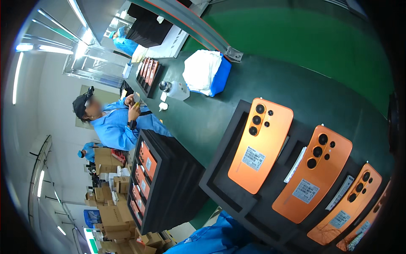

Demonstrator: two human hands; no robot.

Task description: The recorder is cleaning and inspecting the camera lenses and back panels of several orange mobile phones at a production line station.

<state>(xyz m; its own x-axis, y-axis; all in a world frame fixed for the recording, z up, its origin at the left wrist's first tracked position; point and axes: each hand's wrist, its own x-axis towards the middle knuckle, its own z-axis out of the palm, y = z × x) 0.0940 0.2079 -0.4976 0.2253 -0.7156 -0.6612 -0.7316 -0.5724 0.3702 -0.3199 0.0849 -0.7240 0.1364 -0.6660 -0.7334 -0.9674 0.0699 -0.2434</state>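
Note:
Neither of my hands shows; only blue work clothing (pixel 220 237) of mine comes in at the lower edge. Close by, on the right, a black foam tray (pixel 224 178) holds several orange smartphones, backs up. The leftmost phone (pixel 270 131) lies tilted, with dark round camera lenses and a white label. Beside it are a second phone (pixel 315 173) and a third phone (pixel 349 207); another phone (pixel 372 220) is cut off by the dark rim. White label strips (pixel 296 165) show in the tray between phones.
A tall stack of black trays (pixel 169 182) with orange phones stands left. Beyond are a white bottle (pixel 177 89), a blue bin (pixel 220 76) of white cloths and another phone tray (pixel 149 76). A co-worker (pixel 114 120) in blue handles something small. Cardboard boxes (pixel 114 220) are piled lower left.

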